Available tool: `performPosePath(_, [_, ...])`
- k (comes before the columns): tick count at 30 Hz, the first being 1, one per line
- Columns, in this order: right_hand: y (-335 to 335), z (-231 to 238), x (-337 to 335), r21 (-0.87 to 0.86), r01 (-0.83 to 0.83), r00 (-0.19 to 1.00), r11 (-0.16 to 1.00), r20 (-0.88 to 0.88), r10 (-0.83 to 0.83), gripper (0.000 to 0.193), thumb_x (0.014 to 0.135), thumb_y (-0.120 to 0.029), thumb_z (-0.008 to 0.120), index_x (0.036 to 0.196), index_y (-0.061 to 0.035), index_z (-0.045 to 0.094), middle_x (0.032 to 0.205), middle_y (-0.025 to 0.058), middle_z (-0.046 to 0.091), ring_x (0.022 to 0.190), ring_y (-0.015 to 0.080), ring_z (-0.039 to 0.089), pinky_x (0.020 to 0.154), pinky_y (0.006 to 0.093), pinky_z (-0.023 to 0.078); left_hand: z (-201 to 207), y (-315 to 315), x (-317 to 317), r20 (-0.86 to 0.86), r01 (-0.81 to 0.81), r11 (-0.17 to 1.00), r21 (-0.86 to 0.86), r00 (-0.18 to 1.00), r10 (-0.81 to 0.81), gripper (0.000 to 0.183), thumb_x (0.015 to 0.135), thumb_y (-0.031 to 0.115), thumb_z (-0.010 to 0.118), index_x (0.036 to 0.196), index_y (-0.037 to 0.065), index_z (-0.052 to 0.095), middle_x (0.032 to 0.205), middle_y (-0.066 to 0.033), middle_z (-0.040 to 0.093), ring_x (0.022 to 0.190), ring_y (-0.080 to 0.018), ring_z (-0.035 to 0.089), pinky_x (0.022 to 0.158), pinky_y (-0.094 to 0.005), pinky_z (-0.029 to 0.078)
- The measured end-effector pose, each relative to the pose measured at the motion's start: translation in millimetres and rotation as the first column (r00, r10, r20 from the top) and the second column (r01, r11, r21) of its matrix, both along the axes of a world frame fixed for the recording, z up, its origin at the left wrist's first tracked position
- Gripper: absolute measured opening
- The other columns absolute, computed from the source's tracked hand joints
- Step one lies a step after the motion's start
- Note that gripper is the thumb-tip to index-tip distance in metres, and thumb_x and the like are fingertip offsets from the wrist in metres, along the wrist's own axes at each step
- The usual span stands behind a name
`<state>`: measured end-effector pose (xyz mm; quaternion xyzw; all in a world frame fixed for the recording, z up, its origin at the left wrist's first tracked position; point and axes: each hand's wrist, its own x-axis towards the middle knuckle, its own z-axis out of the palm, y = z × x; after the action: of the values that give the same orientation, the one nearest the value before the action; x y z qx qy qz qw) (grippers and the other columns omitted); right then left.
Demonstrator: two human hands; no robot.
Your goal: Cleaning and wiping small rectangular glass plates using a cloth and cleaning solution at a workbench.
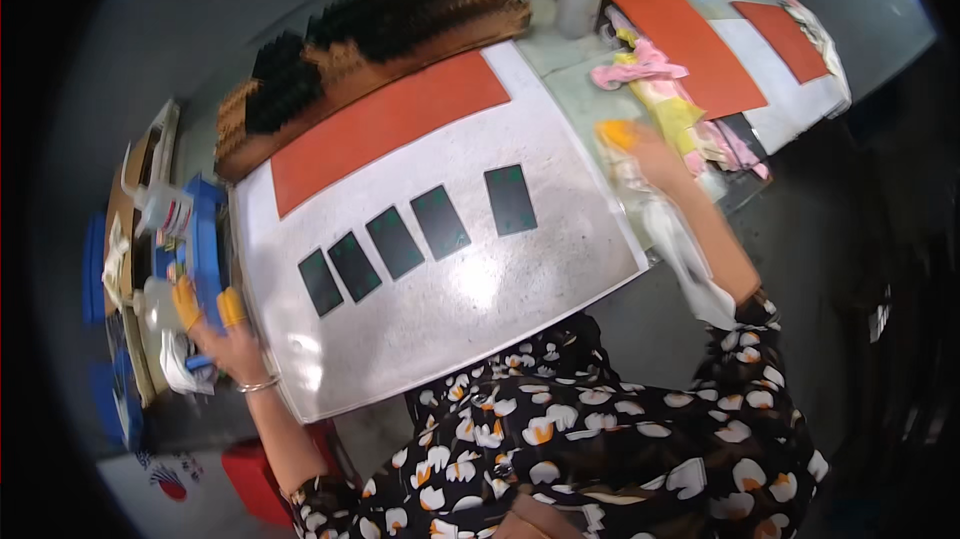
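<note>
My left hand (232,347) is off the left edge of the white work board (400,364), beside a blue bin. Yellow finger covers sit on its spread fingers, and nothing shows in its grasp. At the board's right side my right hand (645,149), smeared by motion and also in yellow-orange finger covers, is closed on a white cloth (675,234) that hangs down along the forearm. Several thin dark rectangular plates with green specks lie in a slanted row on the board; the rightmost plate (511,200) sits apart from the others.
An orange mat (390,129) covers the board's far part, with black-bristled wooden brushes (400,24) behind it. Pink and yellow rags (660,89), a pump bottle (579,5) and another orange mat (690,49) are at the right. The blue bin (205,249) holds small items at left.
</note>
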<state>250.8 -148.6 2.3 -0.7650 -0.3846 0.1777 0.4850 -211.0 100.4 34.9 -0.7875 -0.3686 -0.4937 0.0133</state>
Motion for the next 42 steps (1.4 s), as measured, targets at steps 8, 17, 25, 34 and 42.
performPosePath(8, [-75.5,-33.7,104.3,-0.315,0.420,0.760,0.851,0.634,-0.141,0.030,0.077,-0.025,0.057,0.090,0.0026,0.058,0.084,0.0244,0.060,0.082,0.0390,0.057,0.070,0.0456,0.044,-35.0,-135.0,184.8,-0.253,0.638,0.540,-0.549,0.488,-0.835,0.060,0.072,0.026,0.067,0.120,0.001,0.040,0.129,-0.0170,0.039,0.118,-0.0305,0.038,0.096,-0.0409,0.027])
performPosePath(17, [11.1,5.9,-28.8,-0.398,-0.083,0.830,0.914,0.480,0.284,0.023,0.076,-0.020,0.057,0.089,-0.0020,0.060,0.077,0.0223,0.061,0.074,0.0383,0.059,0.066,0.0449,0.045,-48.5,-159.2,198.9,-0.441,0.514,0.636,-0.576,0.459,-0.771,0.060,0.073,0.032,0.065,0.118,-0.002,0.043,0.130,-0.0162,0.035,0.122,-0.0276,0.034,0.098,-0.0467,0.023])
performPosePath(25, [98.4,-10.8,-66.3,-0.561,-0.137,0.764,0.817,0.464,0.447,0.022,0.073,-0.018,0.056,0.085,-0.0016,0.062,0.076,0.0211,0.062,0.074,0.0363,0.061,0.069,0.0433,0.047,-53.1,-164.3,200.6,-0.403,0.499,0.618,-0.607,0.477,-0.781,0.067,0.065,0.029,0.069,0.118,-0.005,0.044,0.134,-0.0158,0.033,0.127,-0.0262,0.029,0.103,-0.0511,0.015])
performPosePath(34, [90.5,-11.5,-88.4,-0.599,-0.066,0.808,0.798,0.437,0.395,0.023,0.072,-0.018,0.055,0.084,0.0008,0.061,0.079,0.0228,0.062,0.077,0.0372,0.061,0.070,0.0443,0.048,-56.3,-159.5,191.9,-0.391,0.488,0.554,-0.674,0.401,-0.829,0.066,0.061,0.024,0.069,0.114,-0.007,0.046,0.137,-0.0195,0.028,0.132,-0.0287,0.021,0.104,-0.0529,0.012])
performPosePath(42, [50.1,-14.0,-113.1,-0.584,-0.127,0.783,0.802,0.437,0.442,0.019,0.071,-0.017,0.059,0.078,0.0010,0.058,0.070,0.0219,0.061,0.067,0.0362,0.061,0.062,0.0451,0.048,-49.7,-149.2,159.6,-0.256,0.471,0.609,-0.638,0.617,-0.744,0.062,0.068,0.031,0.068,0.114,-0.003,0.046,0.127,-0.0148,0.041,0.115,-0.0293,0.039,0.092,-0.0421,0.027])
